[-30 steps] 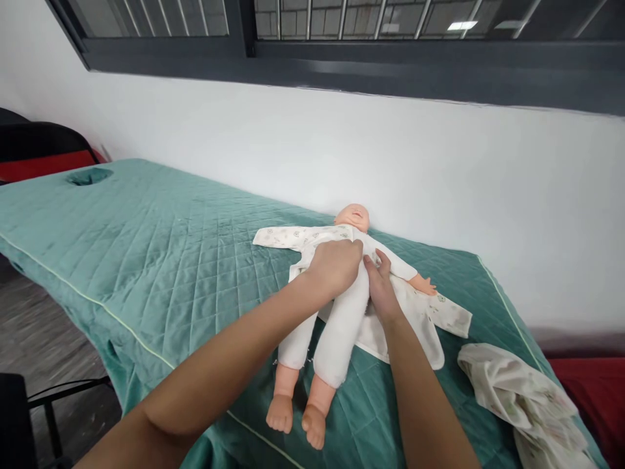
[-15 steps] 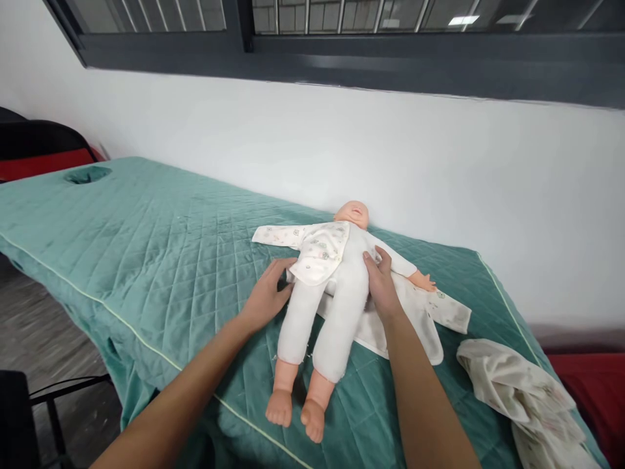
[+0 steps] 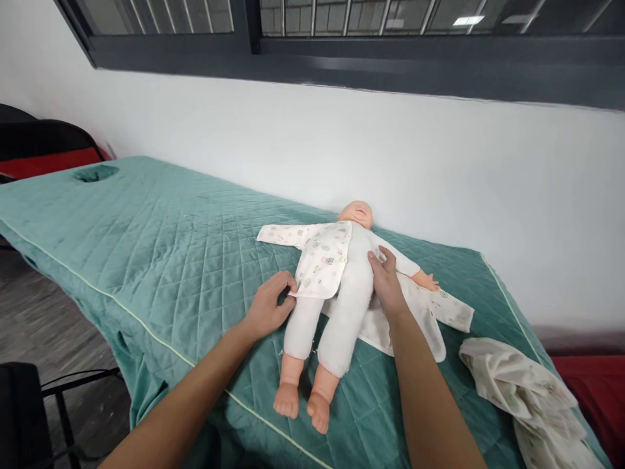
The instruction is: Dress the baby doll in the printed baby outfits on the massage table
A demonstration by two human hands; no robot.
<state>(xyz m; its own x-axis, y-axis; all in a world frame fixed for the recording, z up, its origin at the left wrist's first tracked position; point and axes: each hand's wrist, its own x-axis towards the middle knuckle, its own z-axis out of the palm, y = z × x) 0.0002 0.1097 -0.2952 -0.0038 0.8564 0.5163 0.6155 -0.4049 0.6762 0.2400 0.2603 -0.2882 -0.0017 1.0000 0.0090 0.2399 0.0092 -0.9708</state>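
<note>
A baby doll [image 3: 355, 286] with a white cloth body lies on its back, head towards the wall. A white printed baby shirt [image 3: 325, 257] covers one side of its chest, with that sleeve stretched out to the left. My left hand [image 3: 271, 299] pinches the shirt's lower corner beside the doll's hip. At the other side of the torso, my right hand [image 3: 387, 277] grips the doll's waist, thumb on top. The shirt's other half is spread under the doll to the right, its sleeve lying past the doll's bare hand.
Crumpled printed cloth [image 3: 520, 391] lies at the bed's right end. The green quilted cover [image 3: 195, 221] has a face hole at the far left. Behind the bed runs a white wall [image 3: 293, 143]. A black and red chair [image 3: 49, 146] stands at the left.
The shirt's front panel, bunched up before, now lies flatter and reaches lower over the hip. My left hand has moved slightly down with its corner. My right hand stays at the doll's waist.
</note>
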